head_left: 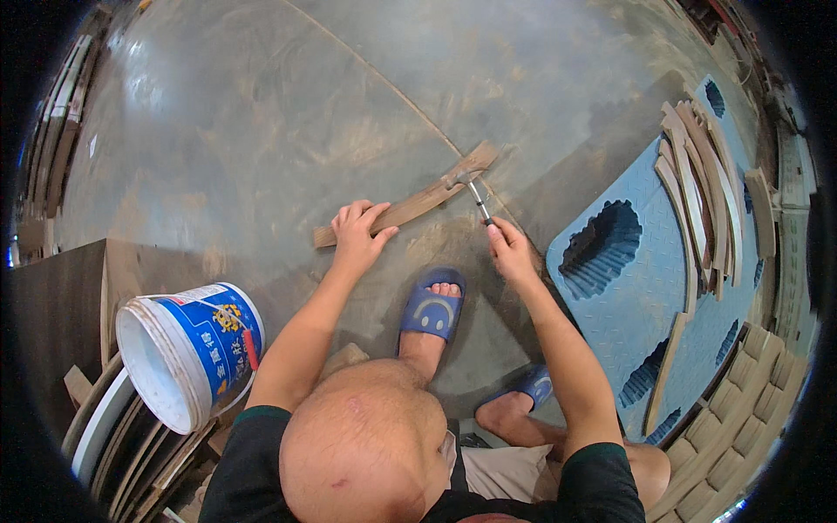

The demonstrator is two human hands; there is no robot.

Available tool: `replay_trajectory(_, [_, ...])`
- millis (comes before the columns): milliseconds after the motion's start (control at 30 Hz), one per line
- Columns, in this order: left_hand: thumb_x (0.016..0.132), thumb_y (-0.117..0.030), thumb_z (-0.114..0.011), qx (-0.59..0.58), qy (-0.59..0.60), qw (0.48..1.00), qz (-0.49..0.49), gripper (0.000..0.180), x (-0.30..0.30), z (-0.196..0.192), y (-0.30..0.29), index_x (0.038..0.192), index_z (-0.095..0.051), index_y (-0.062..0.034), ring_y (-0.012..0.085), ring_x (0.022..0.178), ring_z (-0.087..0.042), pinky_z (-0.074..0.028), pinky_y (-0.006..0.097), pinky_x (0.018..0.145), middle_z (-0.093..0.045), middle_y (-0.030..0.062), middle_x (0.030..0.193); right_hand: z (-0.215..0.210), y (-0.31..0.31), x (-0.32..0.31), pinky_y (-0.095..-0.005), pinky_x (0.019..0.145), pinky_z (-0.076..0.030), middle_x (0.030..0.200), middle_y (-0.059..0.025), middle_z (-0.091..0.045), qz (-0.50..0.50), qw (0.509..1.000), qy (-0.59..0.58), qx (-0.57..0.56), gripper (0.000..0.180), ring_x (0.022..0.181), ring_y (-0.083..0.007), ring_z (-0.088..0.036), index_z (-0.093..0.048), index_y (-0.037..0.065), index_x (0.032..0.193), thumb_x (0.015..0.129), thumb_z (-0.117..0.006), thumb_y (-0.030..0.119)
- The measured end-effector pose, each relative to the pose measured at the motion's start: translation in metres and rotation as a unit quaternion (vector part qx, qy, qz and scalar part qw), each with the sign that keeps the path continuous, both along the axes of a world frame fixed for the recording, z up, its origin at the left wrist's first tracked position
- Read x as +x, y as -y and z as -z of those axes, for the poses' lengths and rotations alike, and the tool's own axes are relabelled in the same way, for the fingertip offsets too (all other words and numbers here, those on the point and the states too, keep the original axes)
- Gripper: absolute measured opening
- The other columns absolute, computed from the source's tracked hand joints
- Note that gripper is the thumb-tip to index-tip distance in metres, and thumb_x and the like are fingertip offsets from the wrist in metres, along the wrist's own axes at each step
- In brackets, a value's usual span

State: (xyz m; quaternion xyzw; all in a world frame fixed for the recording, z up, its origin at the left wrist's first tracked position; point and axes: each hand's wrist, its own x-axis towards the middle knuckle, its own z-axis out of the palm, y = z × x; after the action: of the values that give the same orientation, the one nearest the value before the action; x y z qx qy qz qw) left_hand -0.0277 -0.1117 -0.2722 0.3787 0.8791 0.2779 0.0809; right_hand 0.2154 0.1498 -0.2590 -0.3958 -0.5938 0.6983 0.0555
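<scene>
On the concrete floor lies a curved wooden strip [418,202], running from lower left to upper right. My left hand [356,234] rests over its left end, thumb and fingers spread across the wood. My right hand [509,247] is closed round the dark handle end of a hammer [475,199]. The hammer's metal head is at the strip's right part, touching it or just above; I cannot tell which. Any nail under the head is too small to make out.
A blue pallet [621,301] with curved wooden strips [708,196] stands at my right, stacked wooden pieces [741,418] nearer. On the left, a white-and-blue bucket [187,349] tilts atop curved boards [131,444], beside a dark wooden box [61,296]. My slippered foot [433,305] is below the strip.
</scene>
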Motion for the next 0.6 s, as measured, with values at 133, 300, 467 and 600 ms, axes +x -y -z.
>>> replay_trajectory(133, [0.088,-0.043,-0.094,0.009,0.028,0.999,-0.013,0.054,0.0,0.001,-0.008,0.137,-0.084,-0.0213,0.0324,0.13,-0.059,-0.04,0.053,0.115,-0.069,0.0039,0.132,0.017,-0.014,-0.007,-0.0271,0.062,-0.04,0.083,0.0087,-0.055,0.071,0.997,0.008,0.043,0.036,0.073,-0.0044,-0.049,-0.076,0.004,0.144,0.12,-0.067,0.029])
replay_trajectory(300, [0.087,-0.042,-0.095,0.03,0.044,0.999,-0.005,0.054,0.003,0.008,-0.019,0.136,-0.086,-0.0212,0.0325,0.129,-0.059,-0.04,0.052,0.115,-0.069,0.0032,0.131,0.037,0.016,-0.01,-0.0371,0.083,-0.059,0.103,-0.0052,-0.082,0.031,0.981,-0.013,0.189,0.044,0.089,-0.0176,-0.073,-0.076,-0.005,0.14,0.118,-0.069,0.032])
replay_trajectory(467, [0.085,-0.042,-0.096,0.011,0.058,0.998,-0.021,0.056,-0.004,0.002,-0.003,0.136,-0.086,-0.0207,0.032,0.13,-0.059,-0.04,0.051,0.115,-0.069,0.0024,0.131,-0.028,0.049,-0.021,-0.0447,0.088,-0.063,0.12,-0.0239,-0.081,-0.08,0.955,0.019,0.284,0.04,0.103,-0.0385,-0.083,-0.075,0.003,0.144,0.112,-0.073,0.027])
replay_trajectory(600, [0.084,-0.043,-0.097,0.011,0.048,0.999,-0.015,0.058,-0.005,0.005,-0.002,0.136,-0.085,-0.0207,0.032,0.13,-0.059,-0.04,0.052,0.115,-0.069,0.0022,0.131,-0.042,0.06,-0.019,-0.0492,0.078,-0.063,0.11,-0.0162,-0.075,-0.136,0.883,0.025,0.448,0.041,0.092,-0.0414,-0.079,-0.071,0.009,0.147,0.108,-0.073,0.02])
